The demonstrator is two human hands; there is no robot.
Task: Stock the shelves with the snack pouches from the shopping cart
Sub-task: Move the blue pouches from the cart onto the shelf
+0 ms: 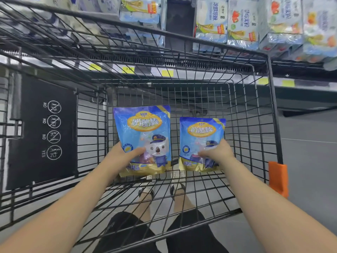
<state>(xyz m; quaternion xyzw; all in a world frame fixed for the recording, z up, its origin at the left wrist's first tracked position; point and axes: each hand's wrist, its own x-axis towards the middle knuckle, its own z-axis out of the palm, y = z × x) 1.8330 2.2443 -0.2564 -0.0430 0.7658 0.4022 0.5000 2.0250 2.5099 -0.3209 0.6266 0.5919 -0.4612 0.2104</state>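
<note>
Two blue and gold snack pouches with a koala in a police cap stand upright inside the black wire shopping cart (269,106). My left hand (124,152) grips the larger-looking left pouch (144,132) by its lower left corner, thumb across the front. My right hand (217,152) pinches the right pouch (200,136) at its lower right part, fingers over the print. Both arms reach down into the cart basket from above its near rim.
Store shelves (182,75) with yellow price tags run behind the cart, holding wrapped blue and white multipacks (226,22). A dark gap (178,19) shows between packs. The cart's black child-seat panel (42,132) is at left, an orange handle end (278,178) at right. Grey floor lies to the right.
</note>
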